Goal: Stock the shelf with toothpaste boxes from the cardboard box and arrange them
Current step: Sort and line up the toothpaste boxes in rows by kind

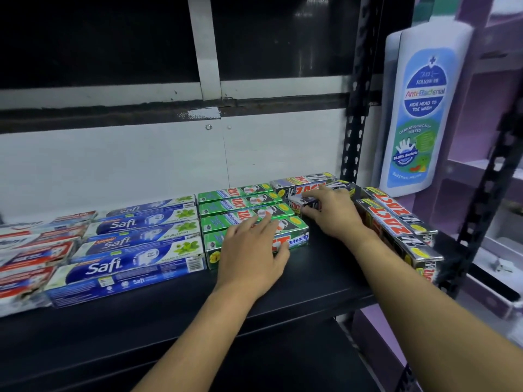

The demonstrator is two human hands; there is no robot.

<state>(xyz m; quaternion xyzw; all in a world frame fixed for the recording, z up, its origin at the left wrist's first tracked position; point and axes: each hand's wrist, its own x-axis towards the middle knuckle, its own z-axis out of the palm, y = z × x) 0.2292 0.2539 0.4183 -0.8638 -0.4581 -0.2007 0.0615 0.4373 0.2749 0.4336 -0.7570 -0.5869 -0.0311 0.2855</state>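
Black Zact box (296, 204) sits pinched in the right grip (334, 214).

Right hand (331, 213) grips black box (295, 204); left hand (252, 250) flat.

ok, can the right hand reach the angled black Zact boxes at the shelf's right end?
Probably yes: angled black Zact boxes lie beside the right hand, nothing between, though it grips another Zact box.

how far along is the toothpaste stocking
Done: blue Safi boxes and green Zact boxes lie in neat rows on the shelf. In hand: left hand rests on the front green box, right hand grips a black Zact box. Left: the black boxes at right lie askew.
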